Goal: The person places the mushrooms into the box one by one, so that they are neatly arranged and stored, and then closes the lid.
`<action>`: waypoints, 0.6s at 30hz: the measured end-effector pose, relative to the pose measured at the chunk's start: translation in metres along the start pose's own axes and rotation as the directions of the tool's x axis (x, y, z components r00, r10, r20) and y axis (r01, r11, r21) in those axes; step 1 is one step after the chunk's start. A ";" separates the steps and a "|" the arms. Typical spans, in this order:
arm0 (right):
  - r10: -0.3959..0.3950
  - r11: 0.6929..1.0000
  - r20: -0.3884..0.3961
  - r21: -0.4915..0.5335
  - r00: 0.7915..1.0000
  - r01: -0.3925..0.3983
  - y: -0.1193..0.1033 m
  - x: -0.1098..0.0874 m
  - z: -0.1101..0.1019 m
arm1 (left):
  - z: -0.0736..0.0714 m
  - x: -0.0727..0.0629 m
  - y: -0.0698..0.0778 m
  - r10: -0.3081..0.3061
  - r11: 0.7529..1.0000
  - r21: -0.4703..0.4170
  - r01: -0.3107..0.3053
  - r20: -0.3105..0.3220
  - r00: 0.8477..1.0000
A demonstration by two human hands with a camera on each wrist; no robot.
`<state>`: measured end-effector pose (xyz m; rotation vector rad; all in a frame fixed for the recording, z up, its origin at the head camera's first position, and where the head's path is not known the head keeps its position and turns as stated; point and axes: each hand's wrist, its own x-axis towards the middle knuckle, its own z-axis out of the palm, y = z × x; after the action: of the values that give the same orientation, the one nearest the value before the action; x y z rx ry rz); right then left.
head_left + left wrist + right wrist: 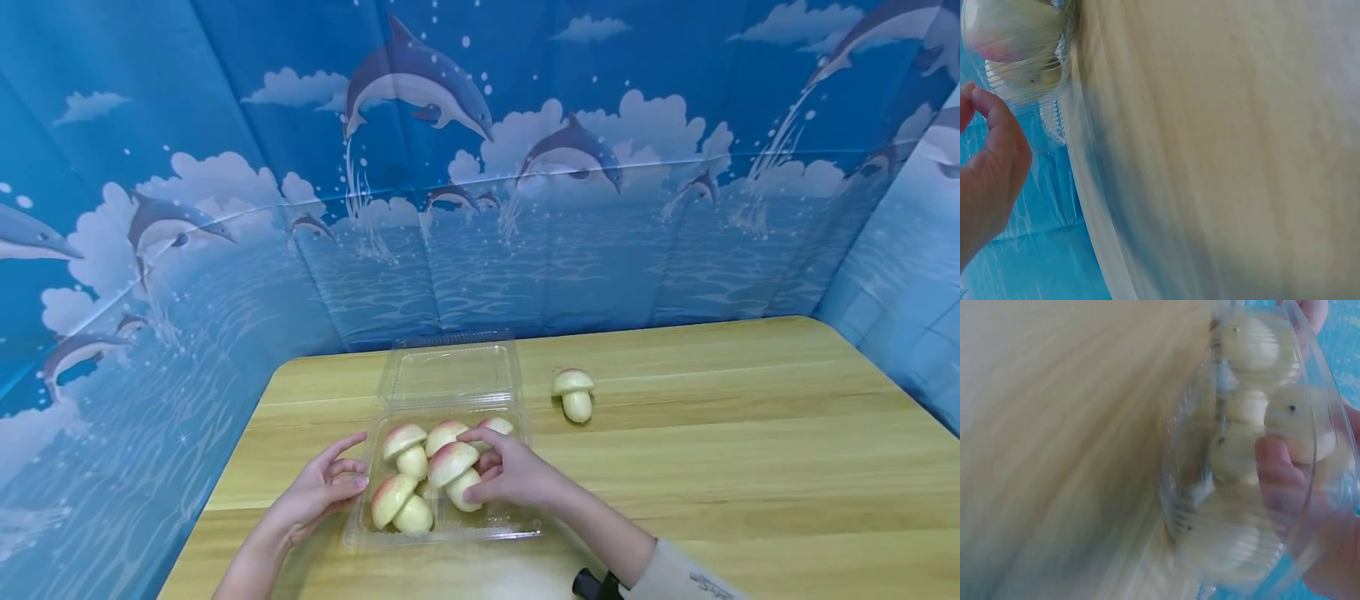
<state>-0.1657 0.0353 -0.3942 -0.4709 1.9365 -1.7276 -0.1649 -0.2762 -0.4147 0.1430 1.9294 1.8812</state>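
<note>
My left hand (318, 493) is at the left edge of the clear box (491, 527), thumb and fingers apart with nothing between them; I can't quite tell whether the fingertips touch the plastic. The box sits on the desk (720, 483), its lid (454, 372) laid open behind. In its left part lie two toy mushrooms, the rear mushroom (403, 442) and the front mushroom (393, 502). Next, my right hand (521, 475) pinches the middle mushroom (453, 465) over the box, with more caps behind it. Farther right, the lone mushroom (574, 392) is on the desk.
</note>
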 end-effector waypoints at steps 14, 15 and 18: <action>-0.014 0.999 -0.026 -0.042 1.000 0.013 0.010 0.004 0.017 | 0.001 0.000 0.001 -0.009 1.000 -0.010 0.009 0.010 1.000; -0.023 0.998 -0.024 -0.056 0.999 0.021 0.010 0.004 0.017 | 0.001 0.000 0.001 -0.011 1.000 -0.010 0.011 0.008 1.000; -0.041 0.994 -0.020 -0.098 0.999 0.039 0.012 0.004 0.018 | 0.000 0.001 0.001 -0.013 1.000 -0.006 0.013 0.007 1.000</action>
<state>-0.1576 0.0197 -0.4077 -0.5314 2.0478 -1.6745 -0.1657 -0.2755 -0.4141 0.1349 1.9154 1.8761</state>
